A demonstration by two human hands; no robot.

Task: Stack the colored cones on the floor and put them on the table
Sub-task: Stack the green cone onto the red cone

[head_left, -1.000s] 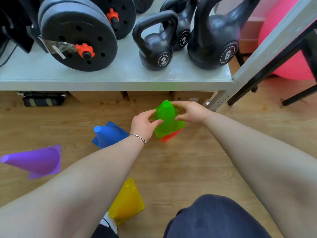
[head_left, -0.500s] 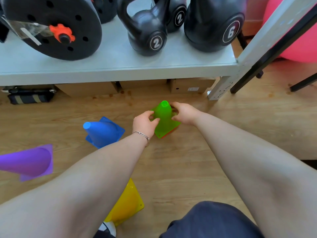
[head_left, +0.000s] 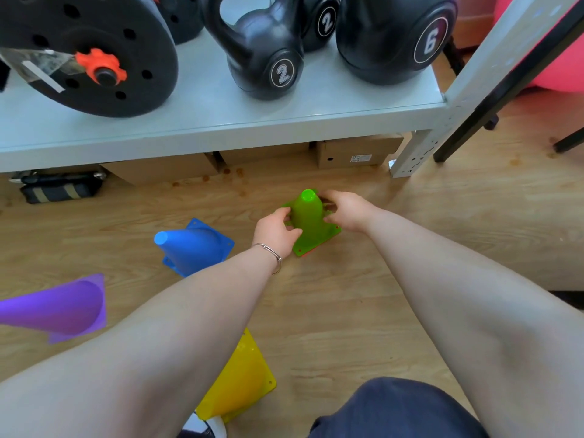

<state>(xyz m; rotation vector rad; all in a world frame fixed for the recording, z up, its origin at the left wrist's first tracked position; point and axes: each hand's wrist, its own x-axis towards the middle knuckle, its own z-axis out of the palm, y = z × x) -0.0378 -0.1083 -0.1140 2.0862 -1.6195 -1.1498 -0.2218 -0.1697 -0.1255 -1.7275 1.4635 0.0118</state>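
Progress check, approx one stacking step in. The green cone (head_left: 308, 218) was gripped from both sides, left hand (head_left: 274, 233) clenched on its near-left flank, right hand (head_left: 345, 210) curled round the far-right side w/ fingers on the body. It stood upright on the floor, seated over another cone: only a thin orange edge (head_left: 306, 254) peeked out under the green base, just below the grip. So two cones were judged to be nested already, prob being pressed down or squared up.

Left to do, as far as could be seen: three loose cones. The blue cone (head_left: 192, 246) lay tipped over just left of the left hand, near but not touching. The purple cone (head_left: 60, 308) lay on its side well off to the left. The yellow cone (head_left: 243, 380) sat nearest the body, partly hidden under the left forearm. None had been moved to the table yet, so that whole step was still open.

Surface: light wood-look floor (head_left: 347, 311), smooth. Beyond the grip, a grey shelf (head_left: 205, 121) was loaded w/ black kettlebells (head_left: 265, 58) and a weight plate (head_left: 88, 55); cardboard boxes (head_left: 357, 151) were tucked underneath. A pink ball (head_left: 559, 67) was visible far right.
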